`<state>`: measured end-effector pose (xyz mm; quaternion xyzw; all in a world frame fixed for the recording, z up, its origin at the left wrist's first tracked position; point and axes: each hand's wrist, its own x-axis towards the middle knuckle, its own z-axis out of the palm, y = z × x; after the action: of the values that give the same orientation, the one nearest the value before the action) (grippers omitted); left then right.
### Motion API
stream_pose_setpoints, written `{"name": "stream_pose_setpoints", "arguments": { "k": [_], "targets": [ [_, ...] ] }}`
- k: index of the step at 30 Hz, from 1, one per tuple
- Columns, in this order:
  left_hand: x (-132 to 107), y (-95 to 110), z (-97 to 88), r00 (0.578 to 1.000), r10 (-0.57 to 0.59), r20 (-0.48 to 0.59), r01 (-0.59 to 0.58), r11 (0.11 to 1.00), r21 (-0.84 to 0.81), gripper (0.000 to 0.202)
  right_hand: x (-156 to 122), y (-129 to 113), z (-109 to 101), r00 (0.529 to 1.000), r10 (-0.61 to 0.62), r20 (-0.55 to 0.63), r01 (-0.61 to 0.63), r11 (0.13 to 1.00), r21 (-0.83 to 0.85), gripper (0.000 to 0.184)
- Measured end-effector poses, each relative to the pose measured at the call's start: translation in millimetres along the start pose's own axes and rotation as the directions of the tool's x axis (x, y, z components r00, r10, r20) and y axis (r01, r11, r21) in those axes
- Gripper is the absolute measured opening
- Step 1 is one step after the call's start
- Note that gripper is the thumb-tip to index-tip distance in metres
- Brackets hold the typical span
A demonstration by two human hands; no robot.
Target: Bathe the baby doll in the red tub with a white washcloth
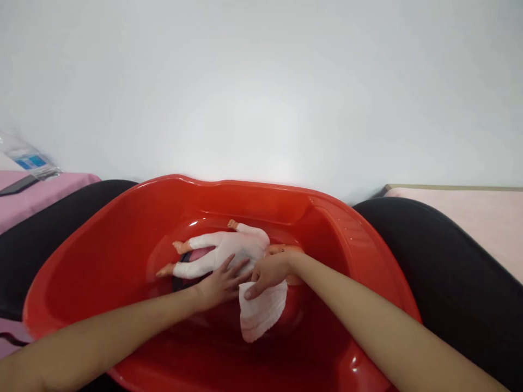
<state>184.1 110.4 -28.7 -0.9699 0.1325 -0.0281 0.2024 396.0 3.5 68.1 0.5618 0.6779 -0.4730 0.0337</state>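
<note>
A baby doll in white clothing lies inside a red baby bathtub, its feet to the left and its head to the right. My left hand rests on the doll's body with fingers spread. Pinched in my right hand is a thin white cloth, which hangs down over the near side of the doll. My right hand and forearm hide part of the doll's head. Something dark and pink shows beneath the doll's legs.
Black padded surfaces flank the tub on both sides. A pink surface at the left carries a clear plastic package. Another pale pink surface is at the right. A white wall stands behind the tub.
</note>
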Motion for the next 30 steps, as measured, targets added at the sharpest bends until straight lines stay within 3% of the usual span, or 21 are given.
{"name": "stream_pose_setpoints", "arguments": {
  "k": [4,10,17,22,24,27,30],
  "targets": [
    [-11,-20,13.6,0.985,-0.142,-0.094,0.143,0.99,-0.001,0.057,-6,-8,-3,0.994,-0.03,0.104,0.024,0.998,0.058,0.052],
    [-15,-40,19.4,0.927,-0.367,-0.073,0.361,0.928,-0.091,0.054,-9,-6,-5,0.992,0.026,0.123,-0.034,0.998,0.061,0.06],
    [2,-56,21.0,0.911,-0.401,-0.095,0.382,0.908,-0.17,0.044,-9,9,-1,0.998,-0.002,0.062,-0.009,0.984,0.177,0.064],
    [12,-72,2.6,0.866,-0.475,-0.157,0.427,0.865,-0.263,0.038,-5,-1,18,1.0,0.003,-0.023,0.007,0.921,0.39,0.062],
    [14,-79,-7.2,0.847,-0.508,-0.158,0.451,0.843,-0.293,0.036,1,-7,31,0.995,0.015,-0.097,0.013,0.958,0.287,0.054],
    [17,-88,-20.4,0.82,-0.555,-0.143,0.494,0.81,-0.315,0.032,12,-15,51,0.972,-0.096,-0.216,0.06,0.984,-0.169,0.038],
    [21,-95,-29.5,0.78,-0.621,-0.079,0.564,0.752,-0.341,0.031,28,-21,59,0.925,-0.336,-0.177,0.168,0.779,-0.604,0.048]
  ]
}}
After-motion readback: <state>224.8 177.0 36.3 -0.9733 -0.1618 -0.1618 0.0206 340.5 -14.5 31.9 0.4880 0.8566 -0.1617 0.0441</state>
